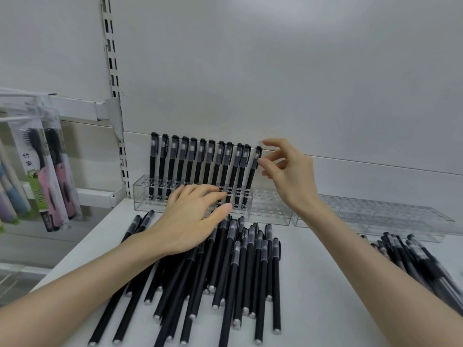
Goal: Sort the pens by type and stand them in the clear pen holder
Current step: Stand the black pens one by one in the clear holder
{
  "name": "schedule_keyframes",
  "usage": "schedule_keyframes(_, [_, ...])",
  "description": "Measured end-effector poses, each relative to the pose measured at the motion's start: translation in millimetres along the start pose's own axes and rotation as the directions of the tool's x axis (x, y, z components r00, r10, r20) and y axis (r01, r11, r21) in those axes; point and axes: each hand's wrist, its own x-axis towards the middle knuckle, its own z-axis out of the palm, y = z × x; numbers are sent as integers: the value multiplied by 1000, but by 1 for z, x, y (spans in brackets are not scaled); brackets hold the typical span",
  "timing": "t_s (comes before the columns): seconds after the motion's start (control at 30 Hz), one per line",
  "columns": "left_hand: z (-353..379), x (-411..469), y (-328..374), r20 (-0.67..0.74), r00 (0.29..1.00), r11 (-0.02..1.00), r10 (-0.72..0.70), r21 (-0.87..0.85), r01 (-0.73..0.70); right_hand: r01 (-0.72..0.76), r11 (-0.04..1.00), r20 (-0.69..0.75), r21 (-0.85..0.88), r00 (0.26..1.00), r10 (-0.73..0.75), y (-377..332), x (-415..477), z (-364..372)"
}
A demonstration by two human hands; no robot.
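Fingers (pixel 266 162) of the right hand (pixel 290 176) curl by the cap of a thin black pen (pixel 252 176). One fingertip touches it, but I cannot tell if they hold it. That pen stands in the long clear plastic pen holder (pixel 271 212), last in a row of black pens (pixel 200 166). The left hand (pixel 190 219) lies open, fingers straight, over a pile of black pens (pixel 240 266) on the white shelf (pixel 325 284).

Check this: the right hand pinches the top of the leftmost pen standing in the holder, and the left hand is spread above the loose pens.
Wrong on one point. The head view shows the right hand pinching the top of the rightmost pen standing in the holder, not the leftmost. The left hand is indeed spread above the loose pens.
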Motion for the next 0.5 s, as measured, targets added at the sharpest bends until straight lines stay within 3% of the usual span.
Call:
schedule_keyframes(0.1, [-9,-3,7,-22,1000,999,11,-34,-11,-46,998,-5,38,999,46,-12,-12,-7])
schedule_keyframes(0.27, [-20,-30,19,-5,999,998,-46,50,46,-56,998,187,0,981,55,-27,-46,-8])
schedule_keyframes(0.37, [-15,-54,21,-9,986,980,-165,109,165,-35,998,354,-57,934,53,-24,-68,-2])
schedule_keyframes(0.5, [-12,-63,23,10,955,955,-296,34,296,65,984,561,-164,827,39,-16,-86,7])
